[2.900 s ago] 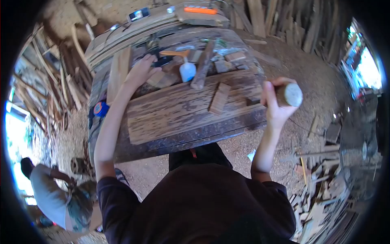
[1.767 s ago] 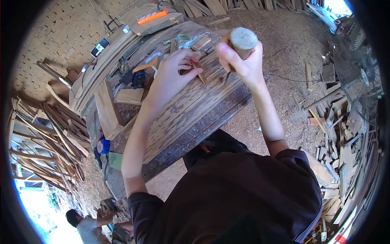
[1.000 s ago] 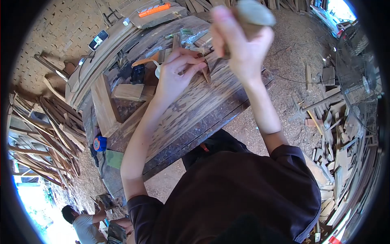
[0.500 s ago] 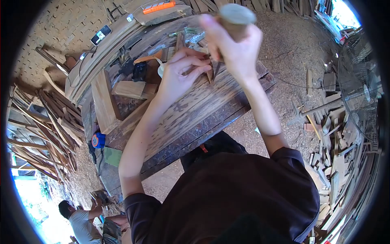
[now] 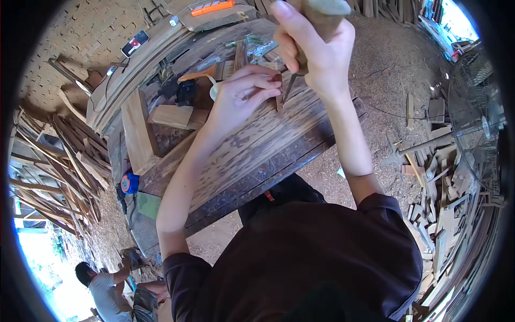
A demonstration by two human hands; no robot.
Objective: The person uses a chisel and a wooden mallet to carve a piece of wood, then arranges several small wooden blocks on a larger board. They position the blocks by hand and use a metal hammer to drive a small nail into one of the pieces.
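Note:
Near the bench's far edge, my left hand [image 5: 244,95] pinches a small, thin brown wooden piece [image 5: 279,99] that stands on end on a worn plank [image 5: 257,131]. My right hand [image 5: 322,56] is wrapped round the handle of a tool [image 5: 291,86] whose narrow dark blade points down at the plank. The blade is just right of the small piece; whether the two touch is hard to tell. The handle's pale, rounded top sticks up above my right fist.
On the bench lie wood blocks [image 5: 173,115], an orange-handled tool [image 5: 196,76], a blue tape measure [image 5: 129,183] and a green sheet [image 5: 148,206]. A fan [image 5: 480,123] and scrap wood [image 5: 445,214] are at the right. Another person [image 5: 110,292] is at the lower left.
My right hand has moved slightly right with the tool, and its blade now shows more clearly beside the small piece. My left hand has barely moved.

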